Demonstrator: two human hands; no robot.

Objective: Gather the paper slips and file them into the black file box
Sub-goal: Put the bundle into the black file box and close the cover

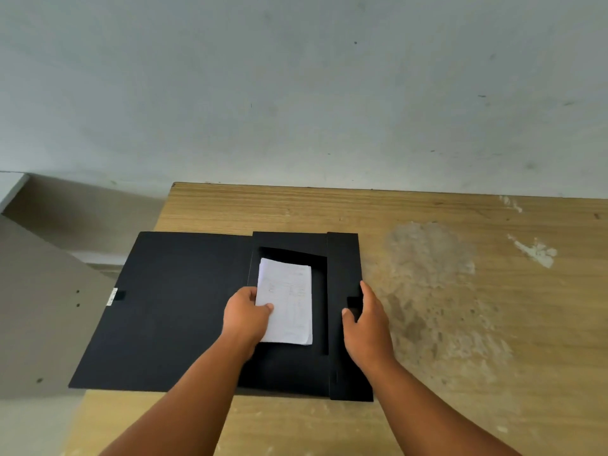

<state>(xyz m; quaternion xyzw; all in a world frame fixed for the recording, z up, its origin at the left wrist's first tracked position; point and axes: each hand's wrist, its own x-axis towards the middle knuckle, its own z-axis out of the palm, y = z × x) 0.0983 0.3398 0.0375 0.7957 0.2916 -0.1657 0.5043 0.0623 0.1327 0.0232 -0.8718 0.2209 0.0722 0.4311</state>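
Left hand: I see my left hand (246, 313) grasping the stack of paper slips (287, 301) at its left edge, thumb on top of the top sheet, the other fingers curled under and out of sight.
Right hand: my right hand (366, 319) is released and spread flat, laid on the right flap (345, 258) of the black file box (289, 366), thumb touching the flap's inner edge near a small notch; it grips nothing.
Paper slips: white, with faint writing I can't read, squared into one pile that sits over the open recess of the box; I can't tell whether the pile rests on the box floor or is held just above it.
Black file box: lying open near the table's left end, between my forearms at the near side.
Lid: the lid (171, 311) is folded out flat to the left, overhanging the table's left edge, with a small white label (113, 296) at its far-left rim.
Table: worn wooden table (477, 324), pale scuffed patches to the right of the box.
Wall: grey wall (296, 93) along the far side.
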